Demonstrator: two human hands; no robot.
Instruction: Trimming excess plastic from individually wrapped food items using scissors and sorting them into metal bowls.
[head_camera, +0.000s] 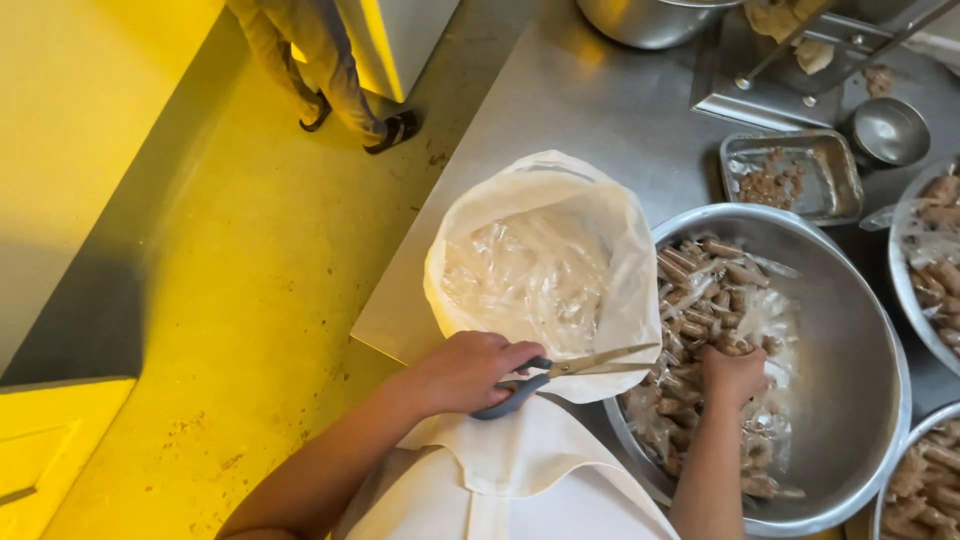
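1. Spanning the upper and right parts of the frame, a steel table (560, 110) carries everything else, with a yellow floor (250, 270) to its left.
2. A large steel bowl (850, 330) sits at lower right, holding a heap of small brown sausages in clear wrappers (700, 275).
3. An open white plastic bag (545, 200) stands at centre, touching the bowl's left rim, with crumpled clear film inside.
4. Parts of two more bowls of sausages (935, 270) show at the right edge.
5. A small rectangular tray (835, 175) with brown scraps lies at upper right, beside a little round steel cup (890, 130).
6. The left hand (465, 370), low at centre, is closed around the grey handles of scissors (560, 372), whose blades lie nearly together across the bag's near edge.
7. The right hand (735, 372) is down in the big bowl, fingers curled on the wrapped sausages; the hands are apart.
8. Another person's legs (320, 60) show at upper left.
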